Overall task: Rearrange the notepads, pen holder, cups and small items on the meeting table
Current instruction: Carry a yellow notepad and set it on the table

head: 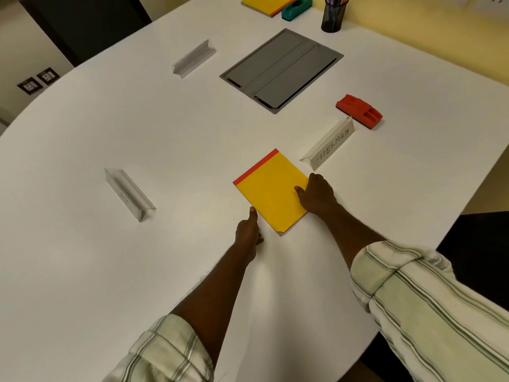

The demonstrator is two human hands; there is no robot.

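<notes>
Head cam, looking down at a white table (137, 133). Yellow notepad (271, 191) w/ a red strip along its far short edge lies flat on the near-centre part of the table, between the two hands. Left hand (248, 231) sits at the pad's near-left long edge, fingers curled under, thumb stretched up along that edge and touching it; not gripping anything. Right hand (316, 195) rests on the pad's right long edge, palm down, fingers spread open, thumb lying on the yellow cover; pressing, not clasping.

Pad's long axis runs diagonal: red strip end points away and to the left, the near corner points back toward the person and a bit right. Pages show as a thin pale edge at the near corner.

Just beyond the right hand, near the pad's far-right corner but apart from it, a clear name stand (327, 144) w/ handwritten "SUPERMAN". Red tape holder (359, 111) sits just behind that stand. Two more clear stands, no readable writing: one (129, 194) well left of the pad, one (194, 57) further back.

Grey flap panel (281, 70) is set into the table mid-way. At the far end: second yellow pad (268, 4), green tape holder (296, 6) touching or just beside it, black mesh pen holder (333, 15) w/ pens. Striped sleeves rolled up on both forearms.
</notes>
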